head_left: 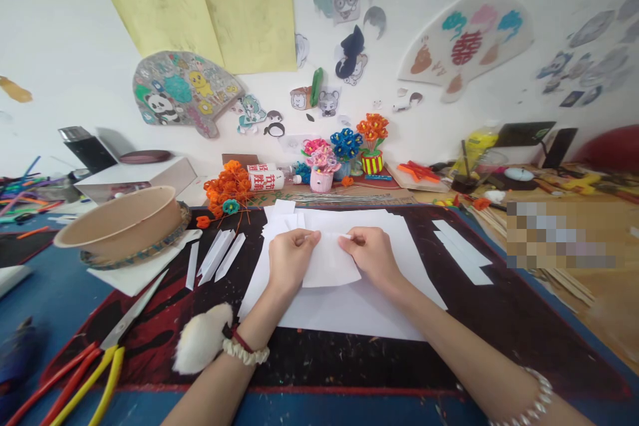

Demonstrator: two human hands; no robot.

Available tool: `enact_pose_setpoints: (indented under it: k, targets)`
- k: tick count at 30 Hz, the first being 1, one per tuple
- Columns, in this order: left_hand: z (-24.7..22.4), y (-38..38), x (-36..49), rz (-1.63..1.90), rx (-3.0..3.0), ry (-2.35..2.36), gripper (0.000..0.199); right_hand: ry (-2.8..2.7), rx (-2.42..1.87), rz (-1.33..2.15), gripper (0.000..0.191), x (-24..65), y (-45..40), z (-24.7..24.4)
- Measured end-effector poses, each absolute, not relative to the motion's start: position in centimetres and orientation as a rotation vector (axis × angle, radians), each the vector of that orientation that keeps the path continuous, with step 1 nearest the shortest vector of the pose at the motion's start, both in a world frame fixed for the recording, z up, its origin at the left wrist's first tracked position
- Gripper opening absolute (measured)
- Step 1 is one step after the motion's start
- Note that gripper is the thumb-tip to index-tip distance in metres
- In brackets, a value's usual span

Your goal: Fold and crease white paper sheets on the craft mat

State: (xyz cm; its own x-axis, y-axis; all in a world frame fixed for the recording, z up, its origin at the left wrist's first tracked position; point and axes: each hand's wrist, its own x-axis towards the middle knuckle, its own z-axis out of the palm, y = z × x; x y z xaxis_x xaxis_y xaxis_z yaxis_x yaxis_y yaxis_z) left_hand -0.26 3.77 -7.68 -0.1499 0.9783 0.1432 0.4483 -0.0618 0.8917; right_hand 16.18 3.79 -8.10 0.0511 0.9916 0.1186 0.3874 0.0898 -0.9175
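Pinching a small white paper [331, 265] along its top edge with left grip [291, 256] and right grip [373, 254], just over bigger white sheets [352, 309] on the dark mat [504, 333]. Got scissors [110, 339] off left too.

One view is on record, from a camera worn on the person's head. It looks from above the near edge of the dark work mat [504, 346], facing forward and down across the blue tabletop [299, 409] to the white wall [50, 26], which fills the upper frame. Coverage is wide, taking in both near corners of the mat. The left hand [290, 258] and right hand [373, 256] appear close, near mid-frame.
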Motion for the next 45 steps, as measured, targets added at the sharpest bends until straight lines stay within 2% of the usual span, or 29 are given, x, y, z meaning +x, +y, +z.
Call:
enact_pose_setpoints:
  k: [32,40,45]
  targets:
    - [-7.32,3.42,-0.25,1.224,1.486,1.636,0.033,-1.486,-1.472,0.832,0.029,16.39,3.56,-7.88]
    - [-7.18,3.54,-0.38,1.334,1.396,1.531,0.038,-1.387,-1.185,1.227,0.031,16.45,3.48,-7.35]
    - [-7.0,3.59,-0.46,1.308,1.412,1.498,0.039,-1.411,-1.261,1.148,0.033,16.65,3.59,-7.6]
